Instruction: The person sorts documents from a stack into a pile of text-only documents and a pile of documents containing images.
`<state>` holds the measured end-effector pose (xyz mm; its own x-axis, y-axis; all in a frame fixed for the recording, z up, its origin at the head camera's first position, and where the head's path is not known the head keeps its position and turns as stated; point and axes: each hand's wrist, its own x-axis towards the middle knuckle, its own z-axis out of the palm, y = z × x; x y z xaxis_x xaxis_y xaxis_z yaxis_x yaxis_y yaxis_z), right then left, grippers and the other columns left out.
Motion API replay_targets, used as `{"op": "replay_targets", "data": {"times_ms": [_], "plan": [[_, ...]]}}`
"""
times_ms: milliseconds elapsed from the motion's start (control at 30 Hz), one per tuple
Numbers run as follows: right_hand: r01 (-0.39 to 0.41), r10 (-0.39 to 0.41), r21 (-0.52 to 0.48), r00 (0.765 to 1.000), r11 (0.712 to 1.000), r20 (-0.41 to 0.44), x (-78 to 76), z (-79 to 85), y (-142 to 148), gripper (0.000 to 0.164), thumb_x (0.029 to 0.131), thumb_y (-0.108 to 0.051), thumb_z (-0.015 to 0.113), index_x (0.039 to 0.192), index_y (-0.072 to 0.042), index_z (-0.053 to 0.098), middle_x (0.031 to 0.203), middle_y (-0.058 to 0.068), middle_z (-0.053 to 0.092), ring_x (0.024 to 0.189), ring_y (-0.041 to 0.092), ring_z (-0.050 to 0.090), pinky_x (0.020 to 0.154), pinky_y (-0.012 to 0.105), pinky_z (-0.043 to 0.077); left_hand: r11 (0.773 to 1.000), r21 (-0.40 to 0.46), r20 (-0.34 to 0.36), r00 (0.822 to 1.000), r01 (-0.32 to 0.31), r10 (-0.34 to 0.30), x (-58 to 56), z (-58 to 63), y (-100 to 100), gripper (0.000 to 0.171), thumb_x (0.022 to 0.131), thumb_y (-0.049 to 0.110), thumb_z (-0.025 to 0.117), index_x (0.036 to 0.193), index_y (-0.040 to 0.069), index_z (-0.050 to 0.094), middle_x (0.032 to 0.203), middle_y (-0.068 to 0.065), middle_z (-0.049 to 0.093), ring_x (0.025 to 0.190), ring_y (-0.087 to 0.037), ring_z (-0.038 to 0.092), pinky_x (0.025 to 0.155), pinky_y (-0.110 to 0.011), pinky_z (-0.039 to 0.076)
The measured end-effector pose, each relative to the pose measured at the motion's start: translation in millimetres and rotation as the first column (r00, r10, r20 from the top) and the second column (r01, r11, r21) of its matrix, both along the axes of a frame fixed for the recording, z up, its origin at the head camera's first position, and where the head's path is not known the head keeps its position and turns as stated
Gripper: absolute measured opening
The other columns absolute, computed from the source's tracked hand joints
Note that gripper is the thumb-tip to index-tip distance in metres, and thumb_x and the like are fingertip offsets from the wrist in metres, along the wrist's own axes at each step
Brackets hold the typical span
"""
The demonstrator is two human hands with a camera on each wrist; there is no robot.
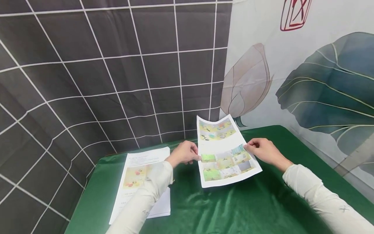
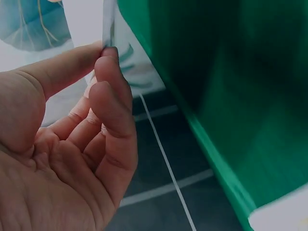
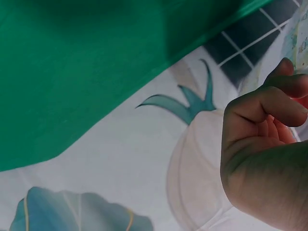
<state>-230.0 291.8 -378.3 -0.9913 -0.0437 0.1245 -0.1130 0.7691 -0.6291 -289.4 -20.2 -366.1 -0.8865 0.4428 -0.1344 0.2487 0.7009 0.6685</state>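
Grid-patterned dark cloth (image 1: 117, 78) fills the upper left of the frame, white cloth (image 1: 254, 19) with leaf prints takes the upper right, and green fabric covers the desk (image 1: 233, 208) below. Right, from my seat out here I have the printed sheet (image 1: 217, 146) just right of centre, tilted, its top edge bowed between two raised corners. My left grip (image 1: 184, 152) pinches the left edge between thumb and forefinger, plain to see in the left wrist view; my right grip (image 1: 264, 151) pinches the opposite edge, slightly higher in the frame. Over at lower left lies the paper stack (image 1: 137, 177), partly behind the left sleeve (image 1: 155, 185). Now, steady handling: I'd want a light pinch at the margins, both sides level, with just enough outward tension to flatten that bow. Too hard a pull could crease or tear it, I reckon; too slack and the top may flop. Whether the lower edge touches the desk, I can't tell.
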Motion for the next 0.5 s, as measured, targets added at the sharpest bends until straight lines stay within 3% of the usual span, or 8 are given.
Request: {"op": "replay_targets", "data": {"times_ms": [233, 500], "plan": [[0.037, -0.037, 0.034, 0.999, 0.999, -0.008, 6.1, -2.0, 24.2, 0.029, 0.094, -0.027, 0.058, 0.097, 0.0, 0.066, 0.088, 0.012, 0.065, 0.073, 0.021, 0.054, 0.062, 0.031, 0.042, 1.0, -0.022, -0.01, 1.0, 0.012, -0.012, -1.5, 0.0, 37.3, 0.017, 0.077, 0.019, 0.078, 0.077, 0.011, 0.063, 0.076, -0.018, 0.069, 0.067, -0.031, 0.068, 0.044, -0.025, 0.041], [0.092, -0.091, 0.067, 0.996, 0.994, -0.009, 15.1, -2.5, 45.5, 0.033, 0.094, -0.029, 0.057, 0.1, 0.002, 0.066, 0.088, 0.012, 0.065, 0.073, 0.022, 0.054, 0.062, 0.031, 0.041, 0.998, 0.047, 0.055, 0.998, 0.034, -0.037, -3.7, -6.3, 53.0, 0.017, 0.075, 0.018, 0.079, 0.078, 0.009, 0.065, 0.068, -0.013, 0.067, 0.064, -0.03, 0.066, 0.045, -0.025, 0.041]]}}
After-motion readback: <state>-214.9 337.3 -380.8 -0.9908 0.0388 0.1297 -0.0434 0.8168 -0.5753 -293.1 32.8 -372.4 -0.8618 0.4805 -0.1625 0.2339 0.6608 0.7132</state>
